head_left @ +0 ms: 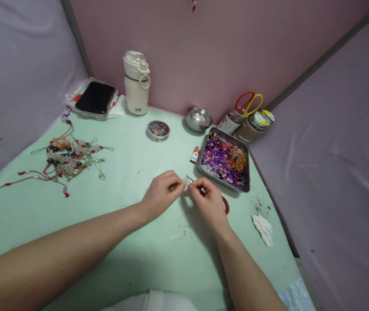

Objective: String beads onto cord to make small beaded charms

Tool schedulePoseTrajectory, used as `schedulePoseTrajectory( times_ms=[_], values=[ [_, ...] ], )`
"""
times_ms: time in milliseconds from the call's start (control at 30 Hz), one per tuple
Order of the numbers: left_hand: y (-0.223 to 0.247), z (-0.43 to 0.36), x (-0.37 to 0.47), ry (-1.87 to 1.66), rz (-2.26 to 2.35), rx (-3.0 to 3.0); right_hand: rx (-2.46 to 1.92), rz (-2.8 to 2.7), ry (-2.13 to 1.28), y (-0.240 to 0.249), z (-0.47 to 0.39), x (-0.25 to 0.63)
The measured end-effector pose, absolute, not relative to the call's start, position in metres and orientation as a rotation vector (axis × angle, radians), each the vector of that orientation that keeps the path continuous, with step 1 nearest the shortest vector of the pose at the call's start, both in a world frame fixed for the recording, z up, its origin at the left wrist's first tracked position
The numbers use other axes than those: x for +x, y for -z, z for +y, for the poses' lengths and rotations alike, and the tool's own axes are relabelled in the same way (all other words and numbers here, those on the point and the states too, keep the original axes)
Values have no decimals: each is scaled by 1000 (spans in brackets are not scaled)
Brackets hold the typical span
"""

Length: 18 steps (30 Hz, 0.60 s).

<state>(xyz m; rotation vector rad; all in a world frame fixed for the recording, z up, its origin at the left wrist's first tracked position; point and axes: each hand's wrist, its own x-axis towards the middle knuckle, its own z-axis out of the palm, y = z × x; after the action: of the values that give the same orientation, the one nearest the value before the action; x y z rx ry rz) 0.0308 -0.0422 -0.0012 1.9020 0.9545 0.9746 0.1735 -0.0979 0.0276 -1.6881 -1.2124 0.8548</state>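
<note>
My left hand point(163, 192) is closed in a pinch over the middle of the pale green table point(129, 242). At its fingertips is a small clear piece point(185, 181), too small to make out fully. My right hand point(208, 198) is closed around small scissors, whose pointed silver tip point(189, 178) sticks out toward the left fingertips. A red scissor handle point(226, 205) shows behind the right hand. The two hands are close together, just left of and below the metal tray of beads point(248, 183).
Beaded strings point(66, 157) lie at the left. Along the back are a phone point(96, 97), a white bottle point(136, 93), a round case point(158, 130), a metal bowl point(198, 119) and jars point(252, 126). A small red-and-white box point(195, 154) and crumpled tissue point(262, 230) lie nearby.
</note>
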Motion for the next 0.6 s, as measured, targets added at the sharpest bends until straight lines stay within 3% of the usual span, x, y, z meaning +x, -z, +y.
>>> schedulePoseTrajectory(
  times_ms=[433, 600],
  values=[
    [0, -38, 31, -953, 1004, 1816, -1495, -1154, -821, -17, -96, 176],
    [0, -39, 31, -980, 1016, 1845, -1608, -1186, -795, -18, -97, 174]
  ],
)
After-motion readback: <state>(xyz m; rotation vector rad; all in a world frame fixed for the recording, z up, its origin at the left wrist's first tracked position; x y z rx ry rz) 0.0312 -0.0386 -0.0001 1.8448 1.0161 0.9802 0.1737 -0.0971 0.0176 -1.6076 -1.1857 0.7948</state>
